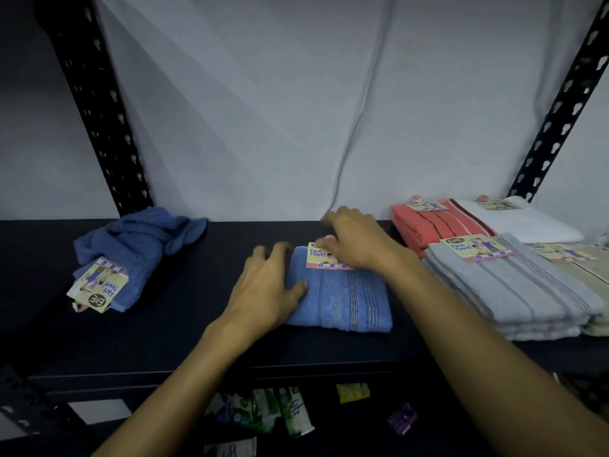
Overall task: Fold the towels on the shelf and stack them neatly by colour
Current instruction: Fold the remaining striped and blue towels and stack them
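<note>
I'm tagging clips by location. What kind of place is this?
Probably a shop or stockroom: face towels with retail card tags lie in colour stacks on a slotted metal shelf, with packaged goods on the shelf below.

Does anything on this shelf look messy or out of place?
Yes: the crumpled blue towel at the shelf's left end lies bunched up, unfolded, its label hanging askew, unlike the flat folded blue towel and the stacks.
</note>
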Available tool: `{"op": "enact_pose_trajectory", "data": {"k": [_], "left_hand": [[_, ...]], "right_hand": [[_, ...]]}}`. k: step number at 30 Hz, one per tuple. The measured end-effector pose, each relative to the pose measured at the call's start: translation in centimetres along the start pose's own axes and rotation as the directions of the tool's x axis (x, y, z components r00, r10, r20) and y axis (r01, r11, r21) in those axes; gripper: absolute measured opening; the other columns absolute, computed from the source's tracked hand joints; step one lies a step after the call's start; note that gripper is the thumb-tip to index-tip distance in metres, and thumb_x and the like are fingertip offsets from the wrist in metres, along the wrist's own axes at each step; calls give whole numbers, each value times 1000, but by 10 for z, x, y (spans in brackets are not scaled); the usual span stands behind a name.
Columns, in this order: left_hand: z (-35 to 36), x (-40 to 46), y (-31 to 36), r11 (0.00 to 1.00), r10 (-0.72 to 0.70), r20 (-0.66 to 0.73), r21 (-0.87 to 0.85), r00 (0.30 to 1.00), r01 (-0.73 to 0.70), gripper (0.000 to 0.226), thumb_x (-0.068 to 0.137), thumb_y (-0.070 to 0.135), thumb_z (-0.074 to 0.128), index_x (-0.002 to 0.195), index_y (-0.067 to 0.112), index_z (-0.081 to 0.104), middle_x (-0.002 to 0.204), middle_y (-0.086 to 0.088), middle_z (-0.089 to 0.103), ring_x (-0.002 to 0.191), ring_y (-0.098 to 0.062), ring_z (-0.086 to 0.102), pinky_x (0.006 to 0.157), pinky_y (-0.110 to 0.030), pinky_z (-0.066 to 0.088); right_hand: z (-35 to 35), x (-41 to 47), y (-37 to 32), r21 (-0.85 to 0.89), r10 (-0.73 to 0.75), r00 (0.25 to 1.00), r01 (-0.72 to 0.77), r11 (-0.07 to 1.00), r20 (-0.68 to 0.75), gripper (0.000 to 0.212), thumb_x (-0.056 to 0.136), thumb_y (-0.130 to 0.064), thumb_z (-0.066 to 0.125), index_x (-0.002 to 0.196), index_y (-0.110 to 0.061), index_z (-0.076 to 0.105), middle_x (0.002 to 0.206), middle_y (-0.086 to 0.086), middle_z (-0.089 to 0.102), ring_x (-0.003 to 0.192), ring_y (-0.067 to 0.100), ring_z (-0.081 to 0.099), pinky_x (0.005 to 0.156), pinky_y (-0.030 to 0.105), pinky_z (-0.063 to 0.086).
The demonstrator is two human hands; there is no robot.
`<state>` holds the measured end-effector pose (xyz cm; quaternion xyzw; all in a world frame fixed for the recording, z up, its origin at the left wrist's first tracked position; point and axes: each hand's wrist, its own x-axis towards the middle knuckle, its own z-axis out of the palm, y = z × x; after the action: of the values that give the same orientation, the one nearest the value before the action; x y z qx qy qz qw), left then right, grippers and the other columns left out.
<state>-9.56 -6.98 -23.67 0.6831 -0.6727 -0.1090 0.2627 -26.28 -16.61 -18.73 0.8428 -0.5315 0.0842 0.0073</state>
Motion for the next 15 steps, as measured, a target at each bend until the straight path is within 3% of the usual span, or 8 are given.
{"op": "enact_pose_trajectory", "data": {"k": [2, 3, 5, 7, 8, 10, 15], "left_hand": [[0, 7, 5, 995, 73, -49, -63, 996, -76, 44, 95, 26, 62, 137, 24, 49, 131, -2, 47, 122, -21, 47, 98, -30, 42], [4, 11, 10, 989, 101, -64, -104, 993, -107, 39, 97, 22, 58, 136, 22, 53, 133, -2, 50, 124, -20, 48, 97, -25, 38], [16, 19, 18, 975, 141, -7, -174, 990, -140, 35, 103, 23, 51, 137, 18, 55, 139, 0, 53, 129, -19, 49, 98, -21, 34], [32, 20, 19, 982, 171, 140, -106, 975, -157, 45, 108, 32, 38, 152, 20, 40, 158, 3, 37, 147, -20, 32, 117, -32, 27], [37, 19, 16, 988, 152, 227, -26, 962, -150, 52, 109, 38, 28, 159, 24, 25, 167, 5, 20, 155, -18, 14, 125, -39, 14], [40, 18, 8, 986, 103, 330, 91, 938, -140, 58, 108, 49, 15, 162, 30, 0, 169, 11, -8, 155, -12, -10, 126, -44, -6], [33, 6, 3, 977, 84, 376, 153, 923, -151, 74, 100, 67, 12, 159, 31, -16, 164, 17, -22, 152, -4, -20, 125, -43, -13]], "right_hand": [[12, -29, -4, 119, 85, 974, -61, 991, -211, 33, 104, -35, 44, 120, -10, 57, 119, 11, 58, 110, 31, 54, 92, 41, 38], [21, -41, -5, 168, 128, 966, -91, 982, -225, 34, 105, -34, 38, 118, -10, 57, 118, 10, 59, 109, 30, 54, 91, 40, 39], [45, -61, -7, 140, 152, 982, -136, 981, -109, 54, 103, -40, 18, 130, -8, 53, 133, 11, 56, 124, 28, 49, 104, 38, 34], [65, -73, -1, 92, 157, 987, -155, 984, -15, 71, 99, -44, 2, 153, -9, 32, 161, 7, 31, 150, 21, 22, 122, 36, 16], [68, -75, 3, 133, 175, 984, -176, 975, 18, 66, 102, -43, 5, 158, -13, 20, 167, 1, 15, 154, 15, 8, 124, 36, 7], [69, -77, 11, 195, 159, 986, -167, 966, 57, 59, 106, -42, 15, 161, -20, 6, 168, -8, 0, 153, 7, -7, 125, 37, -1], [67, -74, 28, 181, 101, 990, -118, 976, 103, 62, 105, -49, 14, 161, -27, -1, 167, -15, -7, 151, 0, -13, 125, 37, -8]]}}
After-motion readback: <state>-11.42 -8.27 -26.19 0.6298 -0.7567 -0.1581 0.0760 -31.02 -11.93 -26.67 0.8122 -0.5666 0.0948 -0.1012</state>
